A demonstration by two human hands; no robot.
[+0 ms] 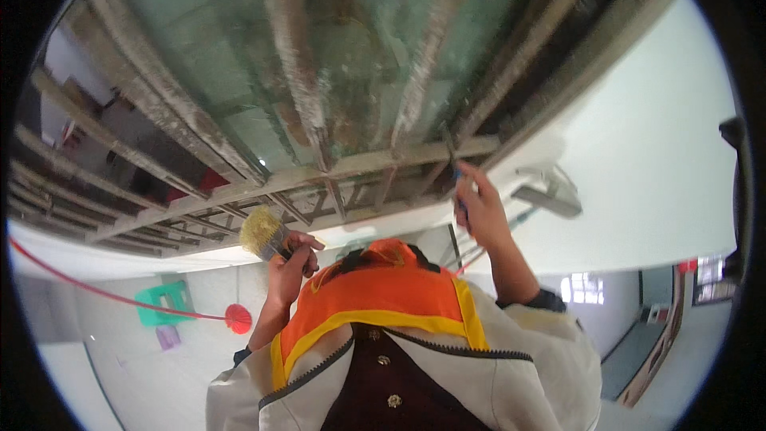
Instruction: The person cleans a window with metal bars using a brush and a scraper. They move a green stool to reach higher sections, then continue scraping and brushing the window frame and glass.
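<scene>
My left hand [294,263] grips a brush [261,231] with pale yellow bristles, which point up and away from me below the window's lower rail. To the right, my right hand [483,206] is closed around the blue handle of a thin hand tool [450,146]. Its narrow dark end reaches up to the lower rail [359,163] near the window's right corner; blur hides its exact kind and whether it touches. Before me rises a window with dusty, worn bars [302,72] and smeared greenish glass [359,30].
A grey, flat-headed implement [550,194] on a teal pole stands by the white wall [652,161] at right. Behind at left are a green plastic stool [161,303], a red cord [119,302] and a round red object [238,318]. I wear an orange apron [383,293].
</scene>
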